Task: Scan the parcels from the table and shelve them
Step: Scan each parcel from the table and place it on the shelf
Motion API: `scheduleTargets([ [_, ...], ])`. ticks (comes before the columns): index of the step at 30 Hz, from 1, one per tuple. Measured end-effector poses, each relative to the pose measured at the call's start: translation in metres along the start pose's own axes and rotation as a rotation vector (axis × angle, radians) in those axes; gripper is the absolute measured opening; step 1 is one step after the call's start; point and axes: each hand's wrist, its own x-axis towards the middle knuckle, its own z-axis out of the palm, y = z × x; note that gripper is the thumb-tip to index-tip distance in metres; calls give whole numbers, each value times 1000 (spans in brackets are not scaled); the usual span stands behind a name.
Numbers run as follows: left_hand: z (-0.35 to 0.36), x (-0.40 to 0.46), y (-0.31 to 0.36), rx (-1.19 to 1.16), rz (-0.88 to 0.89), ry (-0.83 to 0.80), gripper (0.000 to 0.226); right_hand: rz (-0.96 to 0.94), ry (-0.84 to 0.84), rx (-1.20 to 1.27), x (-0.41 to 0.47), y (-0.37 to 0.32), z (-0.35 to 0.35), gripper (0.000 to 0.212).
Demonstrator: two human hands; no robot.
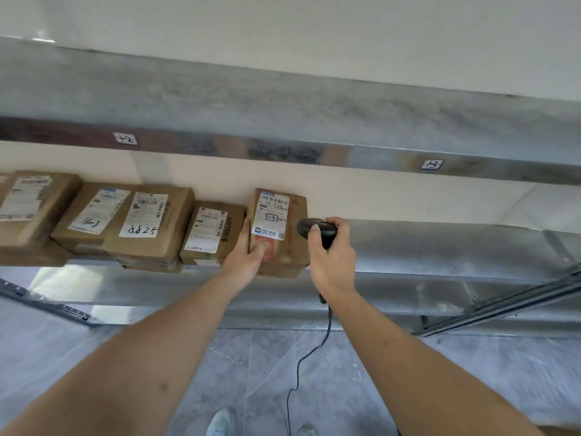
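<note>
Left hand point(248, 258) curled round the lower left edge of an upright cardboard parcel point(278, 231) standing on the metal shelf point(440, 247), just right of a parcel row point(125, 221). Right hand point(331, 259) gripping a black corded barcode scanner point(314, 229), apparently touching the parcel's right side.

Brown cardboard parcel point(278, 231) upright on shelf point(440, 247), white label facing out
</note>
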Motion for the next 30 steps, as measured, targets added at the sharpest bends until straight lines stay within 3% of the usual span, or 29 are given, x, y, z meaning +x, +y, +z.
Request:
scheduleTargets([
  [5,1,0,8,314,177,235,63,15,23,-10,3,-3,8,25],
  [8,0,1,19,599,314,258,55,16,20,-14,4,-4,12,29],
  [12,11,6,42,832,465,51,62,12,16,-7,4,-4,13,32],
  [16,25,9,45,921,385,-188,72,18,22,-1,4,-3,10,32],
  [30,3,22,26,1032,392,-208,78,25,33,4,1,-2,4,28],
])
